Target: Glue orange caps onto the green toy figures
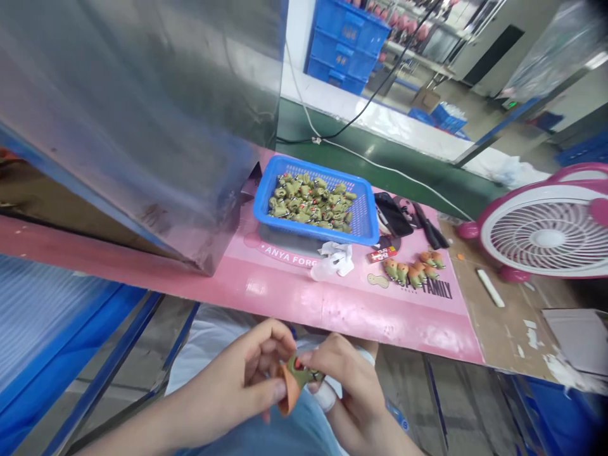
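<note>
My left hand (259, 380) pinches a small orange cup-shaped piece (289, 394) between thumb and fingers, above my lap at the table's front edge. My right hand (349, 389) grips a small olive-green molded figure piece (311, 376) with a red spot on it. The green piece meets the orange one; how far they are joined I cannot tell. A white wrap (325, 398) covers my right thumb. Beyond my hands, a blue basket (316, 228) holds many similar green pieces (304, 202). Several green-and-orange pieces (415, 272) lie in a group on the pink mat.
The pink mat (285, 294) covers the table. On it are crumpled white tissue (339, 256), a small red packet (382, 254) and dark tools (430, 228). A pink-and-white fan (548, 237) stands at the right, near a white stick (490, 288). A large metal housing (156, 126) rises at the left.
</note>
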Motion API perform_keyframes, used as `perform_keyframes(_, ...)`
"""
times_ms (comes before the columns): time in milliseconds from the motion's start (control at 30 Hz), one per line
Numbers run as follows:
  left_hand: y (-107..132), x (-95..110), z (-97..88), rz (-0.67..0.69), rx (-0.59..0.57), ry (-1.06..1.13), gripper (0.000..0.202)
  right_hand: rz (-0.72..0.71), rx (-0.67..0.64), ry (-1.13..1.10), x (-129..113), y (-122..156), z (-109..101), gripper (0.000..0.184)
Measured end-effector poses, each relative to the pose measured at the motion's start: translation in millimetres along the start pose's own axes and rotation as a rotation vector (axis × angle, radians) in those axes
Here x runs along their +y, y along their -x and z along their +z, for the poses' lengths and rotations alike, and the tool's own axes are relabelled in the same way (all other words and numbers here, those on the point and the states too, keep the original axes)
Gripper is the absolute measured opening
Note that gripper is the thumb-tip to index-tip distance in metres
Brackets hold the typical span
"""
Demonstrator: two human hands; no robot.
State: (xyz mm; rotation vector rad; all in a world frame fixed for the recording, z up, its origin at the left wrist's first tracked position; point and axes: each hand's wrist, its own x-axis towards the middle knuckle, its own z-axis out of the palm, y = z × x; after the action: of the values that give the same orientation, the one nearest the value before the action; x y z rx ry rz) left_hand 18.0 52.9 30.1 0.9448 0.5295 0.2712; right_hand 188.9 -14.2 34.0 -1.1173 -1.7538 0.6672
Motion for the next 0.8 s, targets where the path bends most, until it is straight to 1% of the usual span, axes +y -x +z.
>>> perform_keyframes(67,-1.7,-5.8,1.7,0.040,-0.024,0.040,0.019,0.012,-0.011,0.050,-2.3,-0.3,-0.1,0.032)
perform_keyframes(133,-2.8,-10.5,4.3,0.098,-0.024,0.065,0.015,-0.001,-0.023,0.134,-2.7,0.6,-0.9,0.031)
perform_keyframes(200,-3.2,-13.0,6.4,0.128,-0.027,0.091,0.018,-0.036,0.019,0.210,5.6,0.7,-5.1,0.025)
perform_keyframes(267,-3.6,-13.0,7.7,0.134,-0.038,0.120,0.022,-0.032,0.161,0.292,27.2,-1.9,-14.1,0.026)
perform_keyframes(333,-4.8,-11.2,8.8,0.156,-0.039,0.142,0.023,0.063,0.337,0.387,59.9,-8.3,-25.8,0.028)
perform_keyframes(367,-5.7,-10.1,9.5,0.176,-0.035,0.152,0.023,0.117,0.372,0.433,77.7,-12.5,-31.1,0.028)
perform_keyframes(400,-6.6,-8.9,10.4,0.201,-0.030,0.165,0.023,0.160,0.367,0.473,94.5,-17.0,-35.2,0.028)
perform_keyframes(467,-8.2,-6.8,12.5,0.252,-0.022,0.206,0.028,0.209,0.287,0.539,120.3,-24.6,-39.0,0.033)
perform_keyframes(533,-8.5,-5.2,14.4,0.300,-0.001,0.239,0.037,0.232,0.174,0.592,132.4,-27.7,-38.2,0.034)
perform_keyframes(600,-6.7,-3.8,15.2,0.334,0.027,0.225,0.045,0.254,0.091,0.639,133.4,-24.6,-37.7,0.028)
perform_keyframes(667,-3.5,-2.7,14.5,0.328,0.039,0.170,0.046,0.287,0.058,0.683,129.4,-16.2,-40.6,0.026)
perform_keyframes(800,2.7,-0.9,11.5,0.265,0.033,0.059,0.041,0.355,0.094,0.721,117.9,7.2,-50.9,0.023)
